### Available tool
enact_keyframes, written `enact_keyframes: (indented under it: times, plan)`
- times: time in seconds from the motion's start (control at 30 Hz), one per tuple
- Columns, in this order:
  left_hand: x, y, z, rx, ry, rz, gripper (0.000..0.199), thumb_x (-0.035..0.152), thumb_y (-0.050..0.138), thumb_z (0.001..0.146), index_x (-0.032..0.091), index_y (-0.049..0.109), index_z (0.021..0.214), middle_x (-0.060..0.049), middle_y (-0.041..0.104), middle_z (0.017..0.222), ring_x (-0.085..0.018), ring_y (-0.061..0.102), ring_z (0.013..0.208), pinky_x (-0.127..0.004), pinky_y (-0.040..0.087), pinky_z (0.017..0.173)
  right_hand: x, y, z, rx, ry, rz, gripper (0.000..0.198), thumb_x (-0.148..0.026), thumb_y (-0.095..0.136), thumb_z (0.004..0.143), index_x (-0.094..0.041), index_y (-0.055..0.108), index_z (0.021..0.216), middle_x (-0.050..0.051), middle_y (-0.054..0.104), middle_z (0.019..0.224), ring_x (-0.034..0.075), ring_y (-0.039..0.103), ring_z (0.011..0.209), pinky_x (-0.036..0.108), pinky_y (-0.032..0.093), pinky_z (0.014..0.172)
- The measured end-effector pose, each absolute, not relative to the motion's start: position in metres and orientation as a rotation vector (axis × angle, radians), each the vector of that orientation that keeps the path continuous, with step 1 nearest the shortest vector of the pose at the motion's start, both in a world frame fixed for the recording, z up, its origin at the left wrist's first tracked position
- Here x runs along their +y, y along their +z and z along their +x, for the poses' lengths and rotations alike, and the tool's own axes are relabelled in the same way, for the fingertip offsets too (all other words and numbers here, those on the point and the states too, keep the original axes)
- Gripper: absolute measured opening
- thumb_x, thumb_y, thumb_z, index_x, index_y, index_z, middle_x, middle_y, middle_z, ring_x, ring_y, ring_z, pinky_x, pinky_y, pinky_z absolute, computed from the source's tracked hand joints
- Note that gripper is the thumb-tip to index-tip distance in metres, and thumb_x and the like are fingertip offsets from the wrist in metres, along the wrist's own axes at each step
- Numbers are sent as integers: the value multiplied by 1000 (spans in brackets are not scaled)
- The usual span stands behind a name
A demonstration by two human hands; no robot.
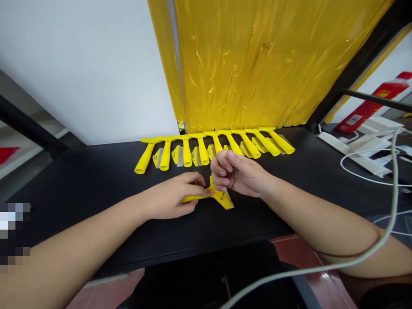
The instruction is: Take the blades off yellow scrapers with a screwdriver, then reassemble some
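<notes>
A yellow scraper [222, 198] lies on the black table, its handle pointing left and its metal blade edge facing right. My left hand [180, 195] is closed around the handle, with the thumb pressed along it. Over the scraper's head, my right hand [236, 174] has its fingers curled round a tool that is mostly hidden. Only a thin metal shaft [222, 196] shows below the fingers, its lower end at a screw spot on the head. Behind both hands, several more yellow scrapers [165, 155] stand in a row, partly overlapping, with small blades and screws visible.
A white panel [96, 64] and a yellow plastic sheet [257, 64] rise behind the black tabletop [106, 171]. At right are a red bottle [373, 105], a white power strip [354, 153] and loose white cables. One pale cable [322, 269] crosses in front of my right forearm.
</notes>
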State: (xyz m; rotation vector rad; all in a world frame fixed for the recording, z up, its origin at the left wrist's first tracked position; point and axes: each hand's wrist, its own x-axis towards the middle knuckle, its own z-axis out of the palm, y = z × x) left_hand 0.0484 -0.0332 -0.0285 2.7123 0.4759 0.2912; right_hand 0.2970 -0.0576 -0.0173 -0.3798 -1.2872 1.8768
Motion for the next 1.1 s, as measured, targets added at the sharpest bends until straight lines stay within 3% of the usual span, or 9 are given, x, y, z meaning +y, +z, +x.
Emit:
enact_keyframes:
  times: [0.3,0.47,0.67,0.87,1.1]
  plan:
    - [-28,-21,42,460,288,2709,47,13,55,98,25,65,142,-10,68,124,-22,69,109,-34,58,98,-44,0,313,-1026,1608,-526,41,-60,62,99,-25,47,84,-9,32,65,8,23,49,23,26,49]
    - [-26,-16,35,502,408,2728,44,17,55,101,25,63,143,-10,68,129,-21,70,112,-33,58,99,-36,-1,324,-1078,1492,-739,34,-43,76,91,-23,49,85,-8,50,72,4,22,44,22,12,43]
    - [-27,-15,33,551,508,2802,44,18,53,103,27,60,146,-9,66,134,-20,69,116,-34,57,104,-35,-14,320,-1447,1408,-1037,19,-32,73,90,-20,62,99,1,69,91,2,27,45,21,15,40]
    - [-31,-16,37,472,529,2909,46,15,52,103,27,62,146,-9,68,132,-20,71,112,-32,61,97,-38,-20,318,-1579,1441,-1067,28,-28,76,87,-23,62,111,-6,61,77,4,27,47,21,18,42]
    - [-34,-15,40,475,535,2998,46,15,51,103,29,63,145,-8,69,129,-20,72,109,-32,62,93,-41,-23,314,-1681,1415,-1017,29,-26,78,85,-21,63,109,-5,60,78,8,40,57,23,28,50]
